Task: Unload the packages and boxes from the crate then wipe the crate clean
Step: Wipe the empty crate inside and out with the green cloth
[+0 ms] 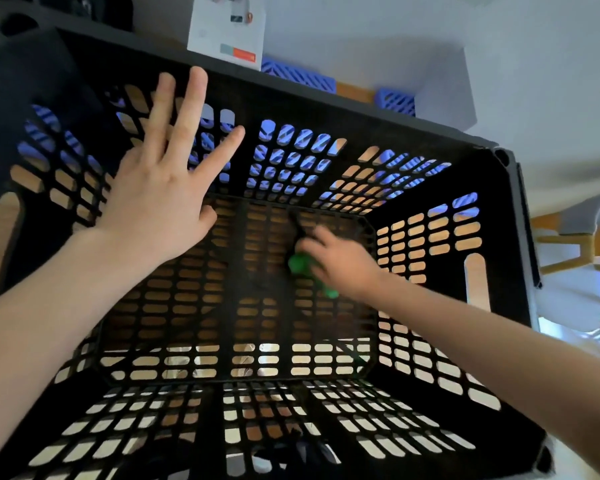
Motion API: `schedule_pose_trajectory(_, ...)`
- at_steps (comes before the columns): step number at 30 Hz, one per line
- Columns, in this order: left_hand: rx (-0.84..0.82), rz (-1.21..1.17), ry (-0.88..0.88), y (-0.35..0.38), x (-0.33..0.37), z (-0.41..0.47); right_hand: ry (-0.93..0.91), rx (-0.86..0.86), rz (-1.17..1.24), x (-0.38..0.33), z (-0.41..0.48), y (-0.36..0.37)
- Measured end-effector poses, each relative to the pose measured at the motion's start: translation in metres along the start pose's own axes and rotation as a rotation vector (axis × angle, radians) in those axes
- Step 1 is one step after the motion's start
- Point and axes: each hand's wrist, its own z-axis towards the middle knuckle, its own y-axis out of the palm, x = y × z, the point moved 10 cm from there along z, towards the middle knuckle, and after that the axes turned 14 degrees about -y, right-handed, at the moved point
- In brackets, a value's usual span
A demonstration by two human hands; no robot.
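As our right hand (340, 263) grips a cloth (297, 265) on its floor, the crate (497, 202) faces up, lengthwise left-right; our left hand (156, 192) splays open.

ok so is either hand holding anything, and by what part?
Right hand grips a blurred green wiper around its middle, green showing at both ends. Left hand holds nothing, spread open near the crate wall.

One head-worn wide-angle view. Faces steeply down into a black slotted plastic crate (499, 202), near enough that its bowed walls fill almost the whole frame. Frame centre sits at a crumpled green cloth (297, 265) under the fingers (321, 237) of the right hand (342, 266). Beyond the spread fingertips (196, 79) of the left hand (153, 202), the far rim and a white printed carton (227, 29) reach the top edge.
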Motion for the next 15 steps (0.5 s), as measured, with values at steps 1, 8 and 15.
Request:
schedule_pose_trajectory(1,-0.001,0.004,-0.002,0.0,0.0,0.0,0.061,0.101,-0.024,0.013,0.014,-0.014)
schedule_pose_trajectory(8,-0.008,0.033,-0.002,0.001,0.0,0.0,0.12,0.052,0.132,-0.014,0.046,0.034)
schedule_pose_trajectory(15,0.003,0.035,-0.016,0.001,0.001,0.0,-0.242,-0.369,0.211,-0.109,-0.025,0.089)
